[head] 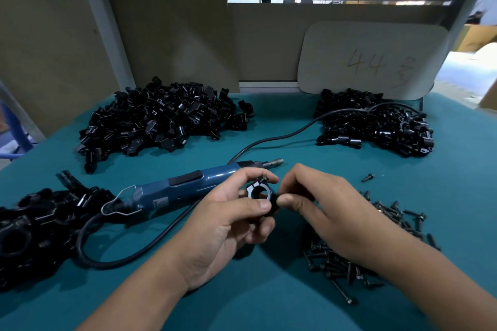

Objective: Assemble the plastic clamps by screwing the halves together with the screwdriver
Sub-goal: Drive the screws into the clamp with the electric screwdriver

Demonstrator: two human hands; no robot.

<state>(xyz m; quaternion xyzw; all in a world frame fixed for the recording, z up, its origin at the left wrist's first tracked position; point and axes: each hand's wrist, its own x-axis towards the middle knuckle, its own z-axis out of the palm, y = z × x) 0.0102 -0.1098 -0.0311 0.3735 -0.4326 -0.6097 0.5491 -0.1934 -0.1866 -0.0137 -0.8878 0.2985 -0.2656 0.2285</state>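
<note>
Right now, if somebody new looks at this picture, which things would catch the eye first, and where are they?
First the two hands in the middle: the left hand grips a black clamp while the right hand meets it from the right. Just behind lies the blue electric screwdriver on the teal table. Heaps of black plastic parts sit at the back, and dark screws lie scattered under the right forearm.

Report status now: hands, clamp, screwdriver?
Left hand grips clamp. Right hand pinches its edge. Screwdriver lies untouched on table. Nothing blocking.
</note>
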